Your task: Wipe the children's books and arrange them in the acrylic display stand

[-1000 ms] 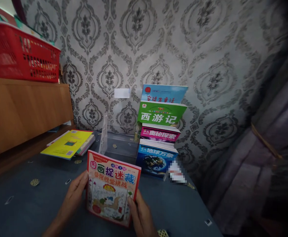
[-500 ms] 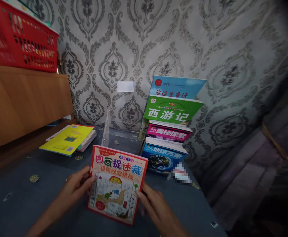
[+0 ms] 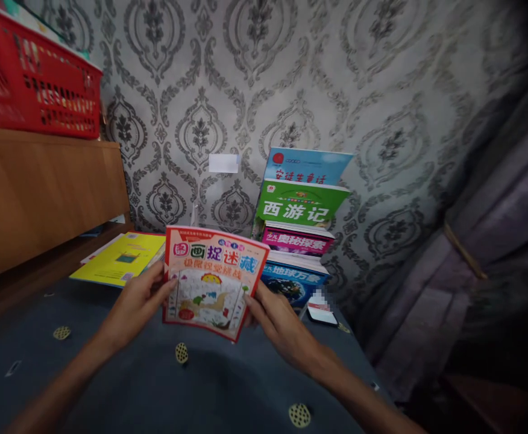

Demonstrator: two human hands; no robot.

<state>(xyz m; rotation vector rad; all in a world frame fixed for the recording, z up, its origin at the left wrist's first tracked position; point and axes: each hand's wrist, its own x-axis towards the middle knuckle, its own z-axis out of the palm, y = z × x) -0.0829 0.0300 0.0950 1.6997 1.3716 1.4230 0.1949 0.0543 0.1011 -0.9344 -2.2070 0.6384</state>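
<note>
A red-bordered picture book (image 3: 212, 286) is held upright, slightly tilted, above the dark cloth. My left hand (image 3: 144, 298) grips its left edge, thumb on the cover and fingers behind. On the right edge my right hand (image 3: 275, 316) holds it the same way, its fingers partly hidden behind the book. Just past the right hand stand a blue book with a globe (image 3: 291, 288), a magenta book (image 3: 295, 242), a green book (image 3: 300, 205) and a light blue book (image 3: 309, 164) in stepped rows. Behind the held book, a clear stand (image 3: 194, 215) shows only a little.
At left, a yellow book (image 3: 122, 256) lies on other books. A wooden cabinet (image 3: 47, 199) carries a red basket (image 3: 60, 99). A phone-like object (image 3: 322, 314), partly blurred out, lies by the blue book. A curtain (image 3: 431, 295) hangs at right; patterned wallpaper (image 3: 201, 129) covers the wall behind.
Both hands have raised the picture book and moved it away from me, toward the stand, which it now mostly hides. The view has shifted slightly.
</note>
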